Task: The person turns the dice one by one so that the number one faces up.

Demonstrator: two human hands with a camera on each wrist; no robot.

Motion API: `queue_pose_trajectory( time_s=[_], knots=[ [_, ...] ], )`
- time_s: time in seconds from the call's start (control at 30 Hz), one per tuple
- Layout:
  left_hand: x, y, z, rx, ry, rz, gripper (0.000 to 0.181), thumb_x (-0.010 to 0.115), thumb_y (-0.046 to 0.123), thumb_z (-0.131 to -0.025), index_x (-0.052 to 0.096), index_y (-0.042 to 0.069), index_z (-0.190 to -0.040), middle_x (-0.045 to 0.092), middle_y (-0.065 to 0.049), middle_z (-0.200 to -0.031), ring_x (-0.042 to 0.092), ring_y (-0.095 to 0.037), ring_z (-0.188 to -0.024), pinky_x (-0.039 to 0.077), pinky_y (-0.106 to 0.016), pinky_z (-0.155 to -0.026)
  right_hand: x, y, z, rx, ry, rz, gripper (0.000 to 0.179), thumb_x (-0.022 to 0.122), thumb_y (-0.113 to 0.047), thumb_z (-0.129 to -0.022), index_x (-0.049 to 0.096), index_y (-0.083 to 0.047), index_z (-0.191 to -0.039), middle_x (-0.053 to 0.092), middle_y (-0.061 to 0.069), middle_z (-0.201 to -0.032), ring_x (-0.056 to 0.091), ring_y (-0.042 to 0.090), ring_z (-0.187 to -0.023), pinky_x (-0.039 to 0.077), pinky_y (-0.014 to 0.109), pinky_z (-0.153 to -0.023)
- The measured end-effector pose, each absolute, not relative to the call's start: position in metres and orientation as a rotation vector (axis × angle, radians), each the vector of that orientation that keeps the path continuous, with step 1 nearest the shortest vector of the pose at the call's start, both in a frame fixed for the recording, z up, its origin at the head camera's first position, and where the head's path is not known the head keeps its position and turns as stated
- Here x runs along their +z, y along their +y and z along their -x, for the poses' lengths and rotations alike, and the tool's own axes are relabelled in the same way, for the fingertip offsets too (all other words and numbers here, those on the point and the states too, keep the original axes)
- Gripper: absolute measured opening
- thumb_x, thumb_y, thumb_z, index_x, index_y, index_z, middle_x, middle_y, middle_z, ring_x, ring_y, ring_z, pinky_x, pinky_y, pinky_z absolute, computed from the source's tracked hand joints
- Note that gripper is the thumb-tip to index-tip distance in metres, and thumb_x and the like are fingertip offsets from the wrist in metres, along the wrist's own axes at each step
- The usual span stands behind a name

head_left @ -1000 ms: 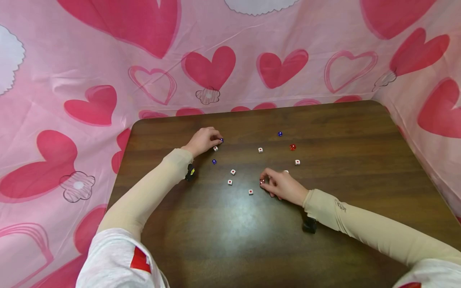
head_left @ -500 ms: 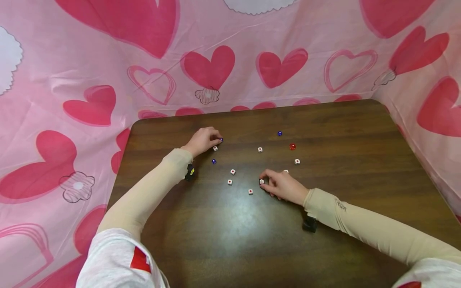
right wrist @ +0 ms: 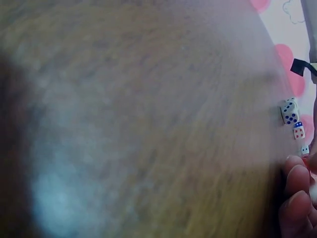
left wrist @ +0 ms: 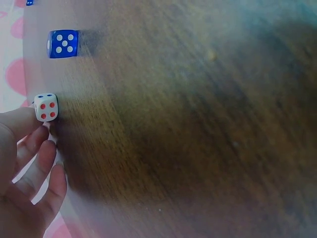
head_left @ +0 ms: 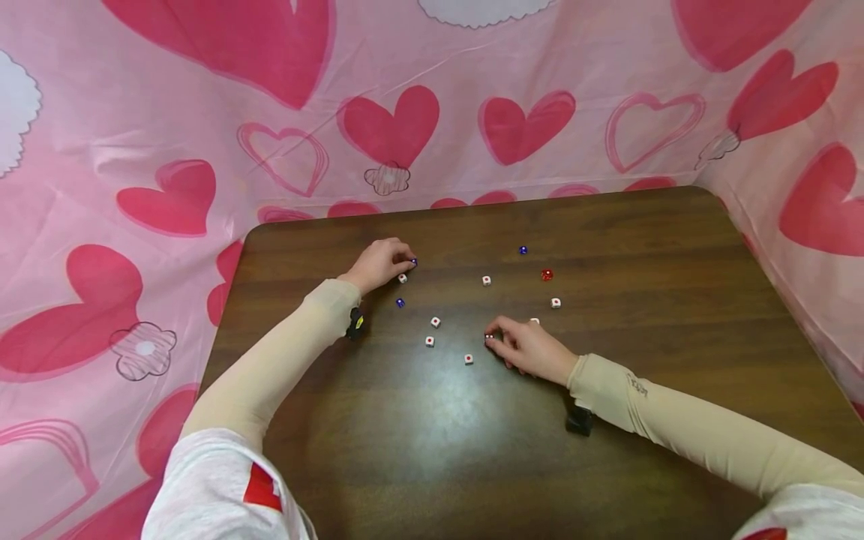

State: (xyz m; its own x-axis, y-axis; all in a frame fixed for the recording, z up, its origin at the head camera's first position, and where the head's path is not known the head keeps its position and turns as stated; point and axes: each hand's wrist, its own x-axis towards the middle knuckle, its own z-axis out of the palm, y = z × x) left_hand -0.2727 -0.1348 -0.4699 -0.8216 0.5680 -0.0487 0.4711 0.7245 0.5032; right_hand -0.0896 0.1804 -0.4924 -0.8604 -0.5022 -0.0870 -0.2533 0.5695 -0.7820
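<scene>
In the head view my left hand [head_left: 379, 265] is at the far left of the table, its thumb and fingertips pinching a blue die [head_left: 415, 262]. Close beside the thumb is a white die [head_left: 403, 278]; the left wrist view shows the same white die [left wrist: 46, 107] in front of the fingers. Another blue die [head_left: 400, 303] lies nearer the front. At the middle of the table my right hand [head_left: 533, 349] pinches a small red die [head_left: 489, 339] between thumb and index finger. Most of that die is hidden by the fingers.
Near the right hand lie white dice, one [head_left: 469, 359] to its front left and one [head_left: 535, 321] partly hidden behind it. Farther back are a red die [head_left: 547, 275], a blue die [head_left: 523, 250] and a white die [head_left: 487, 280]. A heart-patterned pink cloth [head_left: 391, 60] surrounds the wooden table [head_left: 405, 450].
The die in my right fingers has turned and now shows another face with two white pips. My left hand keeps its place on the blue die.
</scene>
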Motion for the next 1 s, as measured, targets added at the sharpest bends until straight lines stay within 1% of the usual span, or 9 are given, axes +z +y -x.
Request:
queue_pose_trajectory(
  time_s=[0.23, 0.33, 0.47, 0.53, 0.73, 1.0],
  knots=[
    [-0.4714, -0.1347, 0.2716, 0.727, 2.737, -0.829, 0.014, 0.074, 0.014, -0.098, 0.077, 0.004, -0.108, 0.07, -0.011, -0.104, 0.066, -0.025, -0.095, 0.053, -0.043, -0.092, -0.4942, 0.1798, 0.0898, -1.169, 2.503, 0.642, 0.016, 0.069, -0.019, -0.103, 0.066, -0.015, -0.118, 0.057, -0.01, -0.06, 0.051, 0.01, -0.042, 0.045, 0.029, -0.041],
    [-0.4714, -0.1345, 0.2714, 0.729, 2.737, -0.831, 0.014, 0.074, 0.014, -0.098, 0.077, 0.004, -0.108, 0.07, -0.011, -0.104, 0.065, -0.025, -0.096, 0.053, -0.043, -0.091, -0.494, 0.1799, 0.0894, -1.162, 2.508, 0.644, 0.017, 0.069, -0.022, -0.103, 0.066, -0.016, -0.118, 0.056, -0.011, -0.059, 0.051, 0.01, -0.041, 0.046, 0.029, -0.043],
    [-0.4712, -0.1343, 0.2718, 0.735, 2.735, -0.831, 0.015, 0.074, 0.014, -0.098, 0.077, 0.004, -0.109, 0.07, -0.011, -0.104, 0.065, -0.025, -0.096, 0.053, -0.043, -0.092, -0.4927, 0.1793, 0.089, -1.151, 2.522, 0.618, 0.015, 0.065, -0.027, -0.105, 0.066, -0.019, -0.118, 0.057, -0.01, -0.059, 0.051, 0.011, -0.041, 0.047, 0.03, -0.048],
    [-0.4711, -0.1342, 0.272, 0.735, 2.735, -0.831, 0.015, 0.074, 0.014, -0.098, 0.077, 0.004, -0.109, 0.07, -0.011, -0.104, 0.065, -0.025, -0.096, 0.053, -0.043, -0.092, -0.492, 0.1788, 0.0892, -1.153, 2.52, 0.602, 0.014, 0.063, -0.028, -0.106, 0.066, -0.02, -0.117, 0.058, -0.01, -0.059, 0.051, 0.012, -0.041, 0.047, 0.03, -0.048],
    [-0.4721, -0.1344, 0.2725, 0.739, 2.739, -0.837, 0.014, 0.074, 0.014, -0.098, 0.077, 0.004, -0.108, 0.07, -0.011, -0.103, 0.065, -0.025, -0.095, 0.053, -0.043, -0.09, -0.4921, 0.1782, 0.0898, -1.156, 2.508, 0.603, 0.015, 0.067, -0.023, -0.103, 0.066, -0.017, -0.118, 0.057, -0.009, -0.06, 0.05, 0.012, -0.041, 0.045, 0.03, -0.042],
    [-0.4723, -0.1347, 0.272, 0.752, 2.726, -0.823, 0.013, 0.073, 0.014, -0.099, 0.076, 0.005, -0.108, 0.072, -0.011, -0.102, 0.065, -0.024, -0.093, 0.053, -0.043, -0.09, -0.4925, 0.1765, 0.0897, -1.123, 2.578, 0.672, 0.014, 0.07, -0.019, -0.101, 0.065, -0.015, -0.113, 0.052, -0.012, -0.059, 0.049, 0.006, -0.043, 0.042, 0.026, -0.045]
  ],
)
